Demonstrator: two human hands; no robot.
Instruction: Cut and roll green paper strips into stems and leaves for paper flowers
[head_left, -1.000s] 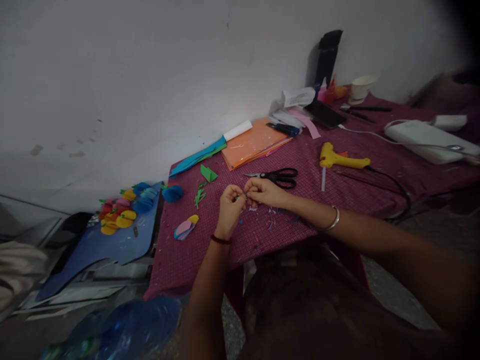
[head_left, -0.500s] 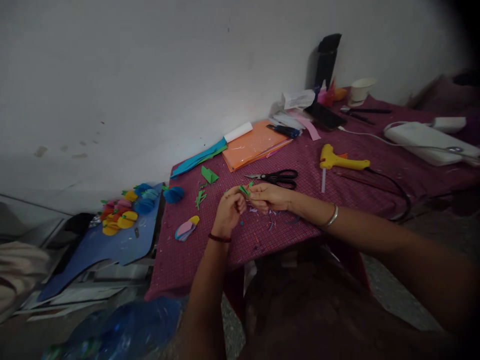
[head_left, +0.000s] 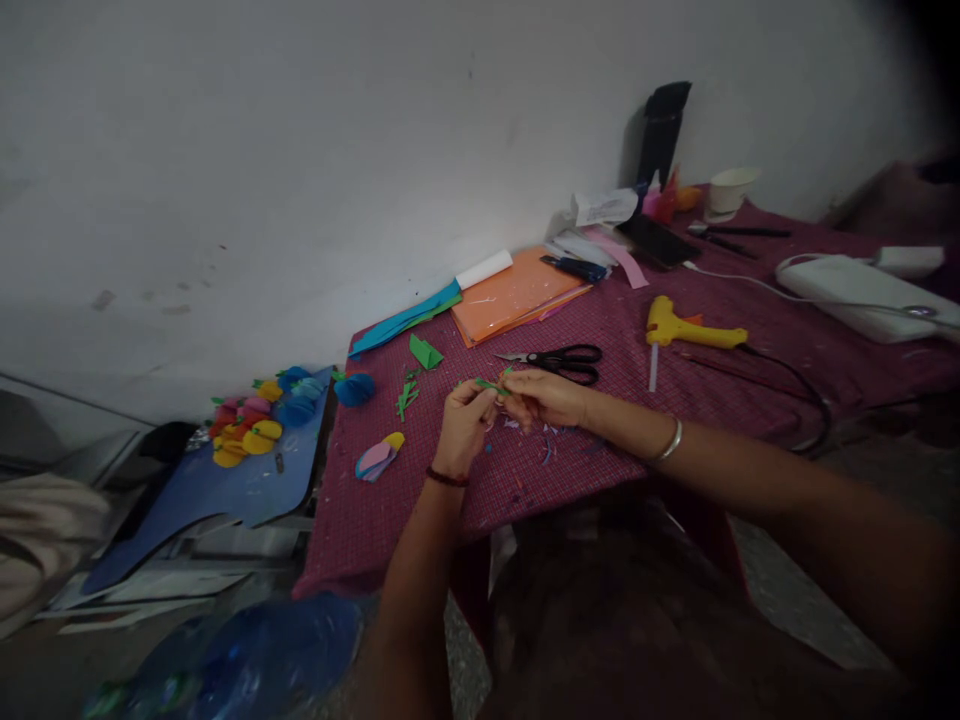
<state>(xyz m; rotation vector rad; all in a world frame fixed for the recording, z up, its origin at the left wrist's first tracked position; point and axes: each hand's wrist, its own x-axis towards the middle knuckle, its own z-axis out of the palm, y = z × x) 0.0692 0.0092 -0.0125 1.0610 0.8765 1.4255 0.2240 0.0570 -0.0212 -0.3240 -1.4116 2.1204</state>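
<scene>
Over the checked cloth, my left hand [head_left: 466, 425] and my right hand [head_left: 546, 399] meet with fingertips pinched on a small piece of green paper [head_left: 491, 386]. Its exact shape is partly hidden by the fingers. Just behind my right hand lie black-handled scissors [head_left: 559, 358], blades pointing left. Left of my hands are thin green paper strips [head_left: 406, 400] and a folded green paper piece [head_left: 426, 351]. Nearer the left edge sits a small stack of pink, blue and yellow paper shapes [head_left: 377, 458]. A blue paper ball with a green top [head_left: 354, 388] rests at the table's left corner.
A yellow glue gun [head_left: 694, 328] with its cord lies to the right. Behind are orange sheets [head_left: 514, 295], a blue cutter [head_left: 574, 268] and a phone [head_left: 658, 240]. Colourful paper balls [head_left: 259, 415] sit on a blue board [head_left: 225, 500] at left. Paper scraps litter the cloth.
My left fingers have shifted from a curled pose to a pinch on the green paper, which now lies flatter between both hands. The whole view has moved slightly.
</scene>
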